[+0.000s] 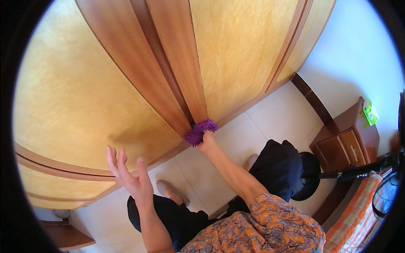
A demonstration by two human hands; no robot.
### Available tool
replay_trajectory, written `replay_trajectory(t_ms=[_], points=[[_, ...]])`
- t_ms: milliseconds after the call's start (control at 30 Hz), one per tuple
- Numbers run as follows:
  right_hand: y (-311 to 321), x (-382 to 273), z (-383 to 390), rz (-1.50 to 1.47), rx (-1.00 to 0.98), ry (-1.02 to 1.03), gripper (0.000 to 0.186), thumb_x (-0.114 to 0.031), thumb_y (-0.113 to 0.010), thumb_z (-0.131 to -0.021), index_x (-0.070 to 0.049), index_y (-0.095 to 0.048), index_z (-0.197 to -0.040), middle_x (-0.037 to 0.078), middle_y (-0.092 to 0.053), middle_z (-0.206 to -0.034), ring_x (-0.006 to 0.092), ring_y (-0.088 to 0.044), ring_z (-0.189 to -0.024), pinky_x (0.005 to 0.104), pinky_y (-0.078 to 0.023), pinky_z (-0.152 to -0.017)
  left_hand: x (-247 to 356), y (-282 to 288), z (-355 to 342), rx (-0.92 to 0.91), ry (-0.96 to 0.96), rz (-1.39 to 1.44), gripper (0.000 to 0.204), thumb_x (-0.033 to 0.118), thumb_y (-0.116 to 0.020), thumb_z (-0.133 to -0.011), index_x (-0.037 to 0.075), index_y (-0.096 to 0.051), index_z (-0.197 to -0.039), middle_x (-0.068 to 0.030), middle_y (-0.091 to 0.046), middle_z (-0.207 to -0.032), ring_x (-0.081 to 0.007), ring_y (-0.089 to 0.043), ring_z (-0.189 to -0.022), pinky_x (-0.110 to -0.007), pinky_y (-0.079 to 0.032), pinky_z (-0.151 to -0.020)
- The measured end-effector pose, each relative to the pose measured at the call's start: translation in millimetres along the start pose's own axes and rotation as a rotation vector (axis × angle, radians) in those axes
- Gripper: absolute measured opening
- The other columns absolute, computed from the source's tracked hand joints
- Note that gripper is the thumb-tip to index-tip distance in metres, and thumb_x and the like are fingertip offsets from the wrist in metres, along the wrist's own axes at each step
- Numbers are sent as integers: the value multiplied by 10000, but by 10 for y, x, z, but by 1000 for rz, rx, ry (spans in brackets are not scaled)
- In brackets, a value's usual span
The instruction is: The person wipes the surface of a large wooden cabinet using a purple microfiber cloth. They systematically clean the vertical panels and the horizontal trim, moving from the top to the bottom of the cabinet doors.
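Observation:
My right hand reaches down and forward, closed on a shaggy purple duster. The duster presses against the foot of the wooden door frame, where two upright strips meet a dark groove low on the wardrobe. Its pile hides most of my fingers. On the left, my left hand is raised with fingers spread and nothing in it. It hovers in front of the wardrobe's yellow panel; I cannot tell whether it touches.
Pale floor tiles lie under my feet. A brown bedside cabinet with a green tissue pack stands by the white wall at right. A black stand's round base sits close to my knee, beside a checked bedcover.

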State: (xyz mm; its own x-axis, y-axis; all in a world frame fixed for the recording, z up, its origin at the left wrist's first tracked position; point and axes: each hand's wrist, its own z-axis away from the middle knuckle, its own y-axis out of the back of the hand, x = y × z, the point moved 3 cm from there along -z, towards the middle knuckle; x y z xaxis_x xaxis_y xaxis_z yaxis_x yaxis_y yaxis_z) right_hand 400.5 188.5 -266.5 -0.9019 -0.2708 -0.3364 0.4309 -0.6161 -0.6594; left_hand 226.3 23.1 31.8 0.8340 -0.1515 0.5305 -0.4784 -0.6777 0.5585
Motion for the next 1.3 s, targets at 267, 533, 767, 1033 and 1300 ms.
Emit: replay_trajectory(t_ms=[267,533,767,1033,1300], points=[[-808,-794,1250,176,-343,563,385,-13,-554,-957,-76,-519,-1335,98,-540,-1286,246,-573,-1113,399,-482,-962,-9,139,-24,100,-1,35,489,20,-634,-925,14,-501,-1396,-188,-289,-1586,-350,-375,-1416,-449,-397,-1093],[-415,-224,822,727,56,930,541,60,-612,-832,-12,-474,-1351,154,-471,-1325,329,-493,-1230,441,-376,-1095,-56,174,-48,120,0,82,518,57,-681,-905,-13,-501,-1386,-214,-296,-1567,-369,-364,-1419,-450,-354,-1134],[-1052,56,1628,375,-342,628,500,86,-535,-914,-20,-448,-1395,98,-563,-1277,215,-577,-1112,356,-434,-1035,-104,206,-43,121,56,145,520,63,-709,-879,-36,-525,-1355,-226,-301,-1547,-379,-377,-1403,-448,-348,-1136],[-2257,-356,2765,976,-643,1927,485,74,-620,-777,-20,-579,-1251,158,-509,-1213,335,-499,-1165,431,-430,-991,-141,247,-49,113,12,59,563,72,-704,-871,-9,-512,-1394,-228,-306,-1548,-389,-352,-1410,-453,-360,-1117],[-1631,-354,2109,1381,-900,2149,382,23,-722,-687,-91,-727,-1051,134,-590,-1104,341,-542,-1076,468,-448,-931,-153,317,-81,110,-138,-230,589,118,-717,-846,57,-537,-1404,-217,-348,-1543,-424,-329,-1428,-527,-335,-1126]])
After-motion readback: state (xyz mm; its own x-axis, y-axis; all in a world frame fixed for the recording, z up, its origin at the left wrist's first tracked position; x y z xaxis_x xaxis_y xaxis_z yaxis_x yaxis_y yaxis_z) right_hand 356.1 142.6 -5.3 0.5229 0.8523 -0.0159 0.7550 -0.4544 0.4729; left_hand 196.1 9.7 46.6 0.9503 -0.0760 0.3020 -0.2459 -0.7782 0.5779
